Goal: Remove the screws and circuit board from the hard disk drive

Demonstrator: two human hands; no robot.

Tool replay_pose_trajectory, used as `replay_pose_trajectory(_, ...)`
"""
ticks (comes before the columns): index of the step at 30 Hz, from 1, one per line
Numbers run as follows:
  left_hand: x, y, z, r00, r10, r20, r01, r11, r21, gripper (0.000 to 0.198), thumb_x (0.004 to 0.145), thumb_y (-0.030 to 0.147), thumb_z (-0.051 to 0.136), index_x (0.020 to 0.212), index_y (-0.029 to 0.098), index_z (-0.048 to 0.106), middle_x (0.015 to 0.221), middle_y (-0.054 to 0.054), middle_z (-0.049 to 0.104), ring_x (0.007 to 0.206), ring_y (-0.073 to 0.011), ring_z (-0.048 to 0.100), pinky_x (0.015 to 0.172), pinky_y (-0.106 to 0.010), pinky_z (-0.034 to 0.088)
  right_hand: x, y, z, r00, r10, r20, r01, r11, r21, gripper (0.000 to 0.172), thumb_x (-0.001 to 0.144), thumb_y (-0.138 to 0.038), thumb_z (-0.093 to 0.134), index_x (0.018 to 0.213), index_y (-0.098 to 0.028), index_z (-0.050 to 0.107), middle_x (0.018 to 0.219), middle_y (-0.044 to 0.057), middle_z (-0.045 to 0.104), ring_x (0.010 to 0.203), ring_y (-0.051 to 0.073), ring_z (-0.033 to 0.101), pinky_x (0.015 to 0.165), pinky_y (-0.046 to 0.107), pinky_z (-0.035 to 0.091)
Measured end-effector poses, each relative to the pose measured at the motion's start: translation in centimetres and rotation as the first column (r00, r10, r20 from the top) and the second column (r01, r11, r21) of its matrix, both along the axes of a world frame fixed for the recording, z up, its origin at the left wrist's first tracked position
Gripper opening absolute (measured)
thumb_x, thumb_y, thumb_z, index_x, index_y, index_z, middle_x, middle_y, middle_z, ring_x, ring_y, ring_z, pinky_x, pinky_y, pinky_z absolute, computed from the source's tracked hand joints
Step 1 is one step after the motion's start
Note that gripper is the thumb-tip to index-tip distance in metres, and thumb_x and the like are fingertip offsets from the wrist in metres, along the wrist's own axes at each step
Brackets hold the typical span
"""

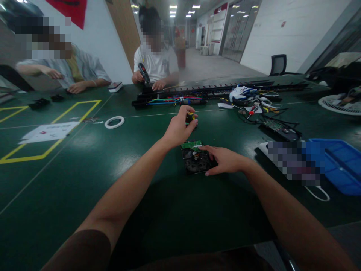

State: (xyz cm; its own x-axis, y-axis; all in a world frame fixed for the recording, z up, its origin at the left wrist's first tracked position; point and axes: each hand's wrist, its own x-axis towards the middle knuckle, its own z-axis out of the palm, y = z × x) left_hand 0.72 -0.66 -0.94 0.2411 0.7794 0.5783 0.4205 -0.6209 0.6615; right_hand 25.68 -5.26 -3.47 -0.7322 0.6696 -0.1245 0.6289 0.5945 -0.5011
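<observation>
A hard drive lies on the green table in front of me, its green circuit board at the far end. My right hand grips it from the right, index finger on the board and thumb by the near edge. Just beyond the drive, my left hand is raised and closed around a stubby yellow-and-black screwdriver. My fingers cover most of that tool, and its tip cannot be made out.
A white tape roll and a printed sheet lie leftward. To the right are a blue tray, another opened device, gloves and cables. Across the table, one person holds a power drill over long black rails; another sits farther left.
</observation>
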Motion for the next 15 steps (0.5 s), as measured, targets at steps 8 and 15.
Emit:
replay_pose_trajectory(8,-0.3,-0.1,0.6,0.998,0.016,0.053,-0.018,0.999,0.026,0.032,0.097,0.017,0.061,0.124,0.026,0.046,0.116,-0.007,0.074,0.093,-0.018,0.075,0.08,-0.035,0.062,0.1,0.1,-0.3,1.0,0.001,0.009,-0.001,1.0,-0.008,0.111,0.071,-0.067,0.085,0.161,-0.02,0.041,0.102,0.007,0.069,0.089,0.029,0.066,0.081,0.041,0.049)
replay_pose_trajectory(15,-1.5,0.4,1.5,0.996,0.074,0.039,-0.076,0.995,0.057,0.031,0.1,0.022,0.06,0.128,0.026,0.048,0.109,-0.005,0.073,0.083,-0.0168,0.075,0.076,-0.034,0.061,0.5,0.3,-0.1,1.0,0.001,-0.009,-0.001,0.998,-0.058,0.116,0.069,-0.066,0.088,0.163,-0.021,0.038,0.101,0.006,0.068,0.087,0.027,0.066,0.078,0.039,0.05)
